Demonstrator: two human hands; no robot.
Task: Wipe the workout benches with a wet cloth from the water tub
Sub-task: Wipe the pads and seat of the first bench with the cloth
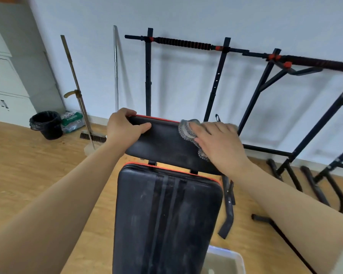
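The left hand [125, 128] curls over the ten o'clock corner of the raised back pad [162, 145], thumb on its face, seemingly to steady it while the right hand [219, 143], fingers flat, presses the checked cloth [187, 131] against its two o'clock corner. Both arms reach out nearly straight; the water tub [226, 261] sits at five o'clock, beside the dusty seat pad [166, 210].

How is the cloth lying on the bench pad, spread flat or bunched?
Bunched: the cloth shows crumpled folds beneath the right hand.
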